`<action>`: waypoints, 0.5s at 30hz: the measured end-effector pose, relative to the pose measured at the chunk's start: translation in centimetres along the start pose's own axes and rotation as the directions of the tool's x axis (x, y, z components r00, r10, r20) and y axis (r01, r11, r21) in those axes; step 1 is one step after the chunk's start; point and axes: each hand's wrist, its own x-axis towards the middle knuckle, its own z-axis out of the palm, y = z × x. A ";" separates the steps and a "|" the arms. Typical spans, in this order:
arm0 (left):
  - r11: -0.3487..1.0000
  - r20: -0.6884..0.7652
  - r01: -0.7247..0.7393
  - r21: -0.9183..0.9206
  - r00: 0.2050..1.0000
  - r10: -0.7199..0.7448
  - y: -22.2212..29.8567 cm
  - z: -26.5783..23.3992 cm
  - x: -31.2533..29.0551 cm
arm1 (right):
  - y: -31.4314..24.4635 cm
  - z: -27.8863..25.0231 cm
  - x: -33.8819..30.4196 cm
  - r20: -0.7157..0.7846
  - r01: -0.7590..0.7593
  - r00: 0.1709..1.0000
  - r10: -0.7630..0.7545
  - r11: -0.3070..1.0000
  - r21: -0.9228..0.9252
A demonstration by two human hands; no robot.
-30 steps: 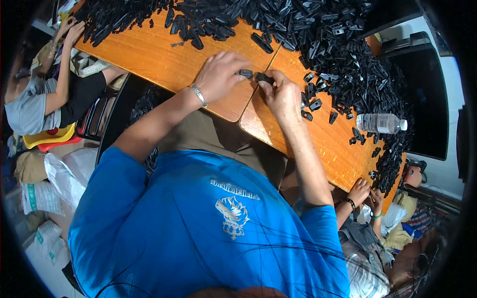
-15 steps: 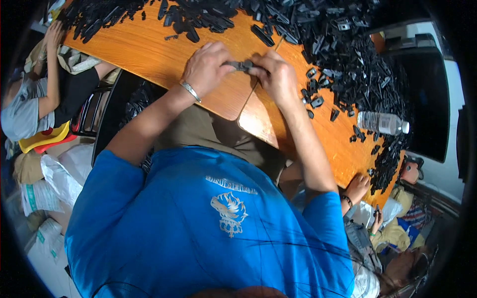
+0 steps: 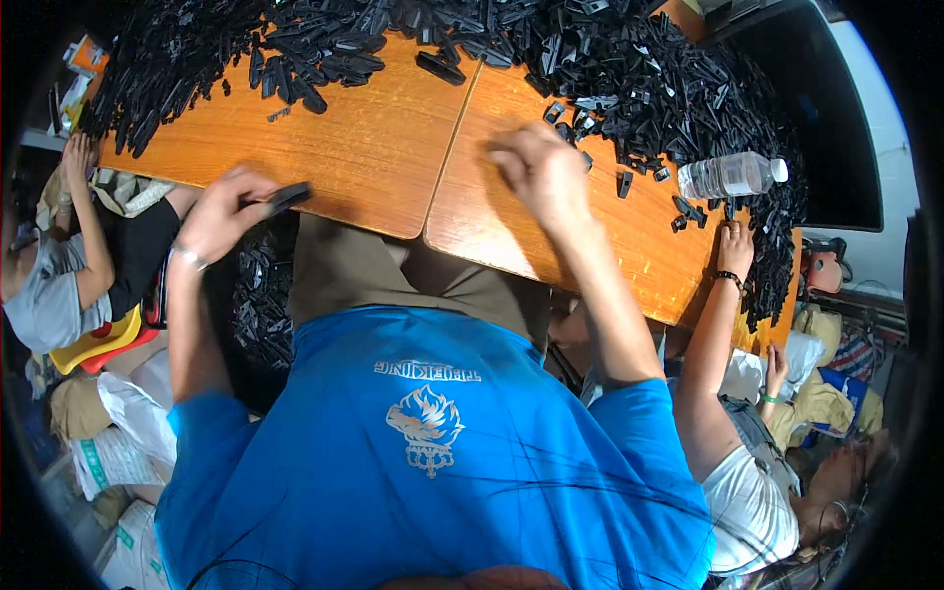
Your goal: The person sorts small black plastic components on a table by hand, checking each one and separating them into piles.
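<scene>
My left hand [image 3: 228, 216] is closed on a black elongated plastic clip-like part [image 3: 289, 198]. It holds the part by one end at the table's near edge, above a dark bag of black parts [image 3: 261, 305]. My right hand [image 3: 546, 175] is over the wooden table [image 3: 374, 147], just right of the seam, with its fingers bent and smeared by motion. Whether anything is between those fingers I cannot make out. Close beyond it are several small black pieces [image 3: 556, 112] at the edge of a large pile.
Heaps of black plastic parts [image 3: 678, 98] line the far and right sides of the table. A clear plastic bottle [image 3: 733, 176] lies at the right. A co-worker's hand [image 3: 734, 246] reaches in at the right; another person's hands [image 3: 77, 162] rest at the far left corner.
My hands, which were together at the grey-black part, have come apart. My left hand has moved left and nearer with a black part; the co-worker's hand has reached farther onto the table.
</scene>
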 end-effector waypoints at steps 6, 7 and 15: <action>1.000 -0.264 -0.007 0.017 0.965 0.011 2.0 -0.1 2.2 | 3.2 -3.3 -1.3 0.048 -0.281 0.950 0.309 0.910 -0.304; 0.995 -0.250 -0.034 0.098 0.966 0.058 4.0 1.1 4.2 | 3.7 -2.7 -1.4 0.079 -0.275 0.945 0.317 0.901 -0.335; 0.776 -0.333 -0.432 0.459 0.726 0.601 10.5 9.2 19.9 | 2.6 -3.1 0.6 0.124 -0.232 0.951 0.284 0.918 -0.321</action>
